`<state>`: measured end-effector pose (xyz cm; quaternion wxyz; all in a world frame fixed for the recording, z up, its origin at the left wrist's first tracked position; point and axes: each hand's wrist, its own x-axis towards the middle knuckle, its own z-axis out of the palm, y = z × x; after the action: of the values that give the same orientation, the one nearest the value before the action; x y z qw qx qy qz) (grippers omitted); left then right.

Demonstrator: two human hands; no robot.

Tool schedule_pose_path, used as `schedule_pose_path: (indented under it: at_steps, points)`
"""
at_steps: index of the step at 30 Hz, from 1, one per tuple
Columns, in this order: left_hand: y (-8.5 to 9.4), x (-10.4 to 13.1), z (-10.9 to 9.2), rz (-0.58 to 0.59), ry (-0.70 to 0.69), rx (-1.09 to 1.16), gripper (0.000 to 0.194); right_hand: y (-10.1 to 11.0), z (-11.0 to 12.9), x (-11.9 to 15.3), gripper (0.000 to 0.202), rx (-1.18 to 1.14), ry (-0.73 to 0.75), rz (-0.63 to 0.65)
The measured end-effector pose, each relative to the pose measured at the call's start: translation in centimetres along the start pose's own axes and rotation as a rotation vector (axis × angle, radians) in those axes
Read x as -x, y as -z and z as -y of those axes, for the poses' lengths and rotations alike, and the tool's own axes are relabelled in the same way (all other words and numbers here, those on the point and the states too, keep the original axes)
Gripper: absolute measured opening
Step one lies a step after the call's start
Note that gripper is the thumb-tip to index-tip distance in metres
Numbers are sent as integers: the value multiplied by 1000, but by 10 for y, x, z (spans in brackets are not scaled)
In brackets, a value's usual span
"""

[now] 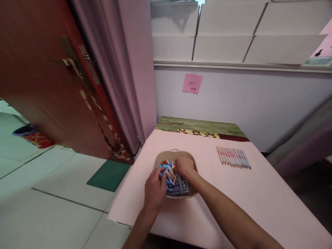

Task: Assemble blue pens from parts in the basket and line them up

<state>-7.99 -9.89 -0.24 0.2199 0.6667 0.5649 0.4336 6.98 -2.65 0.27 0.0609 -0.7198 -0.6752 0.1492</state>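
Note:
A beige plastic basket [193, 193] stands on the table, filled with a jumble of slim pens [178, 188] in blue, grey, white and brown. My left hand [153, 188] reaches over its left rim, thumb and fingers bent and apart at the blue pens. Into the far right part of the basket goes my right hand [185, 166], fingers curled down among the pens. Its fingertips are hidden, so what it grips cannot be made out. To the right, a neat row of pens [233, 158] with pink to grey tints lies side by side, apart from both hands.
A pink cover [259, 200] lies over the table, leaving a green patterned strip [166, 121] bare at the back. The wall behind carries a pink note [192, 83]. A brown door [52, 76] and a purple curtain [124, 69] stand left; a green mat [109, 175] lies on the floor.

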Motion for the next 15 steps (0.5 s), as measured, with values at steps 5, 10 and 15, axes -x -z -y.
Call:
schedule_pose_path:
  at_steps: [5,10,15]
  points:
    - [9,-12,-5,51,219,334,22,19,-21,3,18,-277,56,-5]
    - [3,-31,-14,112,306,559,22,38,-28,12,22,-592,165,-93]
    - [-15,-35,-40,274,411,736,28,40,-18,21,22,-1110,286,-35]
